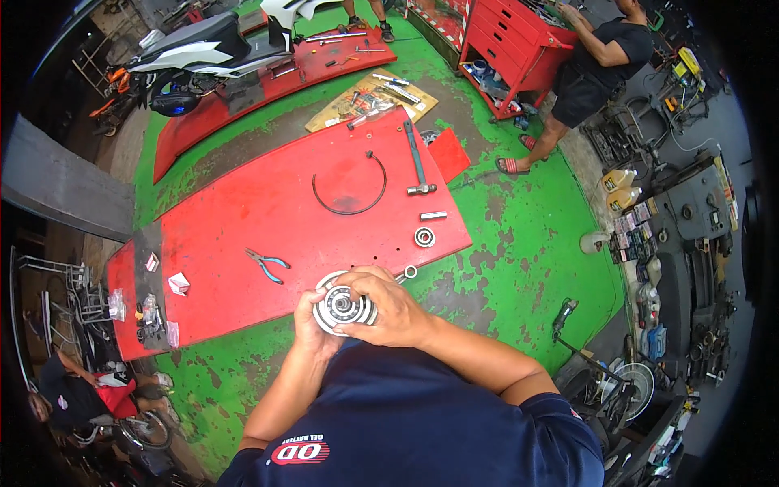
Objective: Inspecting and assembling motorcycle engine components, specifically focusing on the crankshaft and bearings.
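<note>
Clearly, I have both hands wrapped around a round metal hub [341, 308], a disc-like part with concentric machined rings and a dark bore in the middle, held just above the near edge of the red lift platform [268, 211]. My left hand [312, 321] cups it from below and behind, fingers closed on the rim; my right hand [388, 307] clamps over its top and right side. I judge it heavy for its size, fully stiff, and probably greasy, so slippery on the polished faces. The outer rim looks like the safest place to grip, with one palm kept underneath for support; the bore and bearing seats should stay free of fingers. On the platform lie blue-handled pliers [266, 264], a loose bearing [424, 237], a small ring [411, 272], a wire hoop [350, 191] and a long-handled hammer [416, 162].
</note>
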`<state>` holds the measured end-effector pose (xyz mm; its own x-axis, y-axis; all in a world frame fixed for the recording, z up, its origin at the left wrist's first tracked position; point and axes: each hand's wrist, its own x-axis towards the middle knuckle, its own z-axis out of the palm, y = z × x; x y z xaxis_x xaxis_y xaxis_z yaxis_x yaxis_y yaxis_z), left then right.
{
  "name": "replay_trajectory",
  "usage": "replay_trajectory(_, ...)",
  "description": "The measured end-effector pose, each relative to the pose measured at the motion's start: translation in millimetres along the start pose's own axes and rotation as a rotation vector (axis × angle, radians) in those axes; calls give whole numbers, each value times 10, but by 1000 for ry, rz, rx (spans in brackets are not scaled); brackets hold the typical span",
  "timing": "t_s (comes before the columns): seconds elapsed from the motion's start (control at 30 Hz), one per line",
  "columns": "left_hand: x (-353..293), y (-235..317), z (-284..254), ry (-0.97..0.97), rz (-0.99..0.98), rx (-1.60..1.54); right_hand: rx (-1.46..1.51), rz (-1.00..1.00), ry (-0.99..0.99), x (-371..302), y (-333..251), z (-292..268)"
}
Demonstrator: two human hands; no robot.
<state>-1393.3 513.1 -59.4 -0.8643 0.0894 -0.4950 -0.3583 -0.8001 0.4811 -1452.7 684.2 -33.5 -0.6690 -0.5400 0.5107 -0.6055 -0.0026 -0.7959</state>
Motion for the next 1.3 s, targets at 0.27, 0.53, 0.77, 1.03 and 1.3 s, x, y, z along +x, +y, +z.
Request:
replay_trajectory(0.27, 47, 333, -271, -2, 22, -1, 22, 55, -20, 177, 116, 365)
replay_trajectory(0.53, 15, 640, -727, 112, 9, -15, -292, 499, 384, 156, 794, -459)
replay_trajectory(0.77, -79, 602, -885, 222, 83, -85, -651, 742, -78, -891, 2490, -721)
replay_trajectory(1.03, -185, 294, -576, 380, 254, -153, -776, 791, -247, -1165, 3145, -550)
replay_trajectory(1.3, 165, -38, -447, 376, 291, -232, -624, 763, -255, -1105, 3101, -846)
